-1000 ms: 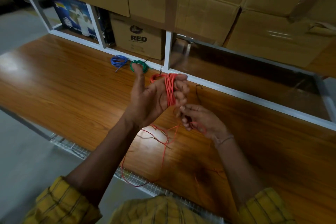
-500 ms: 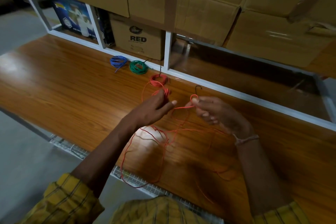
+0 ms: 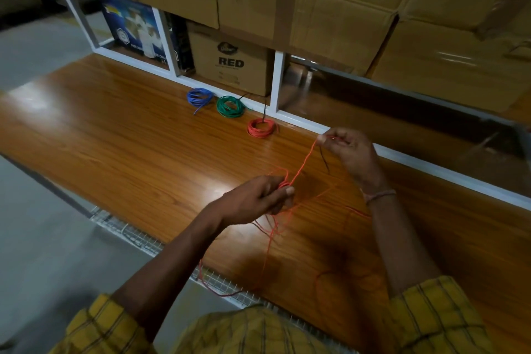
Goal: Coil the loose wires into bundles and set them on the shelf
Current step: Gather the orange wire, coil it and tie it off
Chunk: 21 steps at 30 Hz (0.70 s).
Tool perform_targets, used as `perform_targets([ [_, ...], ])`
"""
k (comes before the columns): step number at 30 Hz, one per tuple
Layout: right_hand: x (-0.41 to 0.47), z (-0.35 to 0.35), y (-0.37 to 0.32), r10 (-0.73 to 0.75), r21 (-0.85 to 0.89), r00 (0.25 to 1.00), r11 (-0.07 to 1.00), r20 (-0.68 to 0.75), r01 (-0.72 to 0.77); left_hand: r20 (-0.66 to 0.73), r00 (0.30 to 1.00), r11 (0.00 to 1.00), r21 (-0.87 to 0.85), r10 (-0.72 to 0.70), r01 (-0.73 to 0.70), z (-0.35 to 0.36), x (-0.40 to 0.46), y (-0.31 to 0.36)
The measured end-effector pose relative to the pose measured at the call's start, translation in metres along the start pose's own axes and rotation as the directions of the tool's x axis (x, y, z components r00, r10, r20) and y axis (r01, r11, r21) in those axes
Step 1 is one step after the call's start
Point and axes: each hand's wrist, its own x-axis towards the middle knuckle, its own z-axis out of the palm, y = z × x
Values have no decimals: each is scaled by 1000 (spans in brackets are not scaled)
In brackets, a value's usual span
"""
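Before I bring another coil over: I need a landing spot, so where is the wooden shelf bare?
Bare wood lies left of the blue coil, out to the shelf's left end. The stretch in front of the coils is open too. Crowded: loose red wire strung between left hand and right hand.

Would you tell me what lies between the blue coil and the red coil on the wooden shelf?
In the head view, the green coil lies between the blue coil and the red coil, on the wooden shelf.
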Motion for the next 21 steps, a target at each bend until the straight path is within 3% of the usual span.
perform_targets([
  [4, 7, 30, 21, 122, 176, 993, 977, 1, -120, -29, 998, 977, -202, 64, -68, 2, 0, 11],
  [8, -8, 62, 42, 301, 347, 940, 874, 160, -339, -72, 992, 888, -442, 105, -127, -1, 4, 16],
  [10, -25, 77, 48, 288, 342, 932, 872, 219, -350, -97, 987, 779, -607, 124, -158, 0, 9, 19],
  [12, -42, 88, 42, 293, 284, 912, 883, 288, -373, -105, 985, 599, -783, 138, -168, -3, 16, 22],
  [14, -57, 92, 28, 320, 231, 875, 879, 364, -418, -107, 984, 447, -880, 141, -160, -8, 22, 22],
  [15, -62, 92, 22, 311, 222, 854, 876, 417, -428, -112, 983, 425, -890, 144, -164, -11, 25, 20],
  [17, -70, 85, 12, 275, 185, 808, 888, 522, -422, -142, 981, 503, -843, 134, -191, -19, 31, 17],
  [21, -78, 59, -11, 216, 70, 762, 944, 610, -324, -223, 975, 796, -590, 3, -137, -28, 38, 6],
])
